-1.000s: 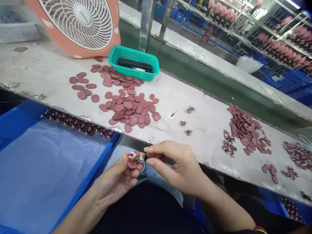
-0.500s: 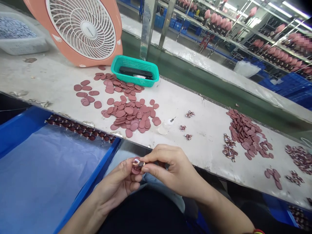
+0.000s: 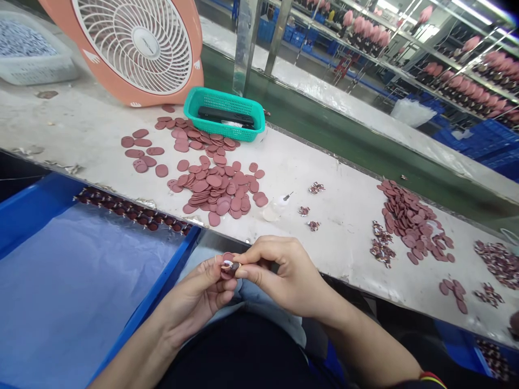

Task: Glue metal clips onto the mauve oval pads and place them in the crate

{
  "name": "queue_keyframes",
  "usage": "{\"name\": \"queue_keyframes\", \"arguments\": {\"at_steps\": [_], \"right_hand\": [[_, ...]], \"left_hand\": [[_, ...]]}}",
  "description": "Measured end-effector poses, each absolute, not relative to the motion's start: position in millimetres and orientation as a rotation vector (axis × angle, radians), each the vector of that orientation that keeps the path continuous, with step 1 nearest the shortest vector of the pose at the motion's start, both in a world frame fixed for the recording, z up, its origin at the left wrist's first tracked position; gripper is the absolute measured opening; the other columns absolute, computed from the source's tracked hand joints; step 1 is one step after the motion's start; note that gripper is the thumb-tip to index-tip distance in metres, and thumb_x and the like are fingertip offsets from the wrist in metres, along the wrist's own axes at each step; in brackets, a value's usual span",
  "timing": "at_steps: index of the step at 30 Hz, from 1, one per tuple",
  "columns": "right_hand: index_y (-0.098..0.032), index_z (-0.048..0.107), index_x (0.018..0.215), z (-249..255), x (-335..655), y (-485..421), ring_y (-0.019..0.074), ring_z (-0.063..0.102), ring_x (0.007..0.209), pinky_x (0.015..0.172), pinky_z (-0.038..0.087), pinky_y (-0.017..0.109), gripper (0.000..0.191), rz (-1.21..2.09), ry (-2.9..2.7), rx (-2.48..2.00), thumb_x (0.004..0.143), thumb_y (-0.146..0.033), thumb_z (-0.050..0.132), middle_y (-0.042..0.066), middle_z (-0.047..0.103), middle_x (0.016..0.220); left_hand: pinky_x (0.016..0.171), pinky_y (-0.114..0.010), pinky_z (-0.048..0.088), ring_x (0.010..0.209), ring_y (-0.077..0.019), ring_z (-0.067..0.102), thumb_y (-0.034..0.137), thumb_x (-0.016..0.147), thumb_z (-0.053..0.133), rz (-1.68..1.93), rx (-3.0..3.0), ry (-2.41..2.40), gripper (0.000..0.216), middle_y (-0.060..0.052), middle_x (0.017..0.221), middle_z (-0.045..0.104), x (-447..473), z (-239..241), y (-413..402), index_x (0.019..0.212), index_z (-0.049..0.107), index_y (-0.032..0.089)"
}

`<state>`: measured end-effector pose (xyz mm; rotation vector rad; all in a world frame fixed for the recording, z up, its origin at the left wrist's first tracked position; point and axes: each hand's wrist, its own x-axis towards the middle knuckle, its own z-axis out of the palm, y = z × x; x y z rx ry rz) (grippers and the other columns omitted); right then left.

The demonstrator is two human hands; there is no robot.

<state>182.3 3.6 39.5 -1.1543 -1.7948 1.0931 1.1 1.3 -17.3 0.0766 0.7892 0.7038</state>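
Note:
A small maroon oval piece (image 3: 228, 265) with a shiny pale part on its face sits between my two hands, just in front of the table edge. My left hand (image 3: 194, 292) grips it between thumb and fingers. My right hand (image 3: 279, 275) pinches it from the other side with thumb and forefinger. The fingertips hide part of it, so its exact make-up is hard to tell. Loose maroon oval pieces (image 3: 214, 189) lie in a scattered heap on the table beyond my hands.
A long worktable (image 3: 340, 254) holds a small glue bottle (image 3: 275, 208), a teal basket (image 3: 224, 114), an orange fan (image 3: 133, 48) and more maroon piles. A blue bin (image 3: 81, 286) with a plastic liner sits at my left, with a row of small maroon items (image 3: 130, 215).
My right hand has closed from fingers apart near the piece to a pinch on it. Both hands sit slightly closer together, and the view has shifted a little.

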Motion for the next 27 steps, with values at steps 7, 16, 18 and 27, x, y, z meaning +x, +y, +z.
{"name": "queue_keyframes", "arguments": {"at_steps": [7,16,18,27], "right_hand": [[-0.017,0.078,0.086,36,183,6,0.0100,0.058,0.064,0.057,0.043,0.021,0.004,1.160,-1.758,-1.183,0.085,-0.015,0.074,0.001,0.069,0.074],[-0.018,0.078,0.086,33,182,8,0.0098,0.056,0.063,0.057,0.042,0.021,0.004,1.197,-1.730,-1.182,0.086,-0.017,0.075,0.000,0.068,0.074],[-0.018,0.078,0.085,33,182,8,0.0097,0.056,0.063,0.057,0.042,0.021,0.003,1.200,-1.725,-1.170,0.085,-0.017,0.075,0.000,0.068,0.072],[-0.015,0.078,0.092,43,185,-2,0.0116,0.061,0.066,0.062,0.047,0.023,0.007,1.164,-1.774,-1.079,0.088,-0.018,0.073,0.004,0.071,0.076]], "left_hand": [[0.049,-0.014,0.060,0.050,-0.0097,0.070,0.025,0.040,0.102,0.713,0.042,0.807,0.037,0.003,0.055,0.072,3,-18,3,0.063,0.074,0.017],[0.050,-0.014,0.060,0.051,-0.0085,0.069,0.029,0.040,0.101,0.712,0.063,0.812,0.036,0.002,0.056,0.072,2,-19,3,0.064,0.077,0.017],[0.050,-0.013,0.059,0.051,-0.0080,0.068,0.030,0.041,0.101,0.710,0.078,0.799,0.036,0.002,0.057,0.072,1,-19,3,0.064,0.077,0.017],[0.049,-0.011,0.052,0.049,-0.0054,0.058,0.031,0.054,0.098,0.645,0.227,0.715,0.034,0.001,0.059,0.069,-4,-9,-1,0.077,0.081,0.014]]}}
